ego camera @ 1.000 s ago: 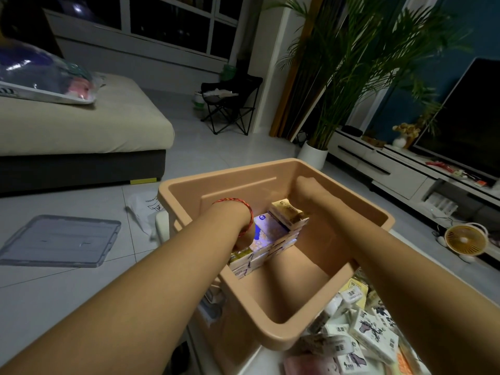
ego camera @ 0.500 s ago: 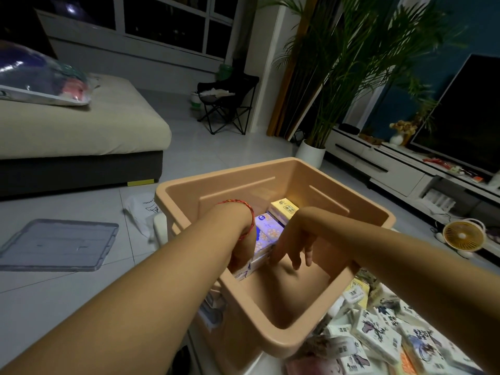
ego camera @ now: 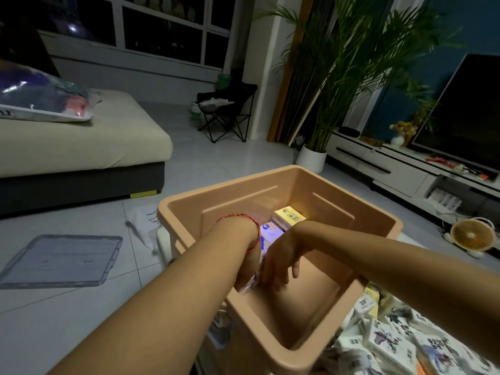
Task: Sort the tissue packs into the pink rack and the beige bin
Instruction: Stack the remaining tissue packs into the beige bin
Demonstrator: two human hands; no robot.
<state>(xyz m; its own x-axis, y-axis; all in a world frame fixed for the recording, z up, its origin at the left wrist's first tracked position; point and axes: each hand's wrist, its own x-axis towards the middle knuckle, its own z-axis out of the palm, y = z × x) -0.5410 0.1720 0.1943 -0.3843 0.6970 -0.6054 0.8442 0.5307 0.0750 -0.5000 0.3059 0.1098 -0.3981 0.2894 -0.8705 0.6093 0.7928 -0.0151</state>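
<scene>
The beige bin (ego camera: pixel 273 345) stands in the middle, close to me. Along its left inner wall runs a row of tissue packs, with a yellow pack (ego camera: pixel 289 216) at the far end and a blue-and-white pack (ego camera: pixel 269 234) nearer. My left hand (ego camera: pixel 247 269), with a red string on the wrist, reaches down onto the near end of that row; its fingers are hidden. My right hand (ego camera: pixel 278 263) is in the bin right beside it, fingers pointing down and touching the packs. Many loose tissue packs (ego camera: pixel 392 342) lie in a heap at the lower right.
A pale frame (ego camera: pixel 163 240) shows under the bin's left side. A clear plastic lid (ego camera: pixel 59 259) lies on the tiled floor at the left, a sofa (ego camera: pixel 81 147) behind it. A small fan (ego camera: pixel 472 235), TV unit and potted palm are on the right.
My right hand came back from the bin's far corner to the near end of the row, next to the left hand. The yellow pack now lies flat. The left hand stayed put.
</scene>
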